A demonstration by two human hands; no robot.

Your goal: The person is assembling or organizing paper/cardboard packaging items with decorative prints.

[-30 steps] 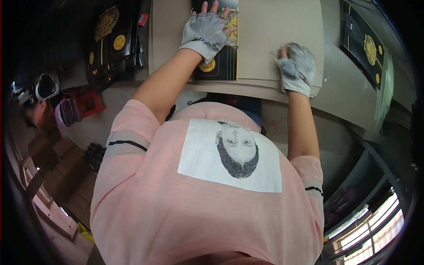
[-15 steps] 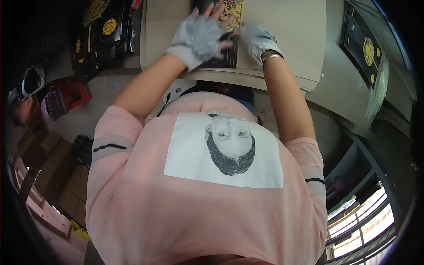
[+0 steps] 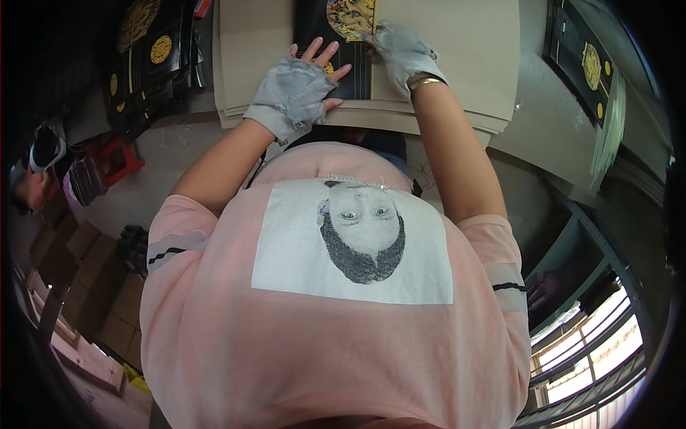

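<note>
A black printed sheet with a round gold and coloured dragon design lies on a stack of beige boards. My left hand, in a grey fingerless glove, rests flat over the sheet's near left part, fingers spread. My right hand, gloved the same way, is at the sheet's right edge beside the dragon design. Its fingers are bent and drawn together at that edge; whether they pinch the sheet or something small is hidden. A gold-coloured bangle circles my right wrist.
Black printed pieces with gold medallions are piled at the far left. Another black and gold stack lies at the far right, beside pale sheets. A red plastic item and cardboard boxes are at left.
My left hand has moved left and nearer me, uncovering more of the sheet. My right hand has shifted slightly left along the sheet's edge. The whole view has shifted a little.
</note>
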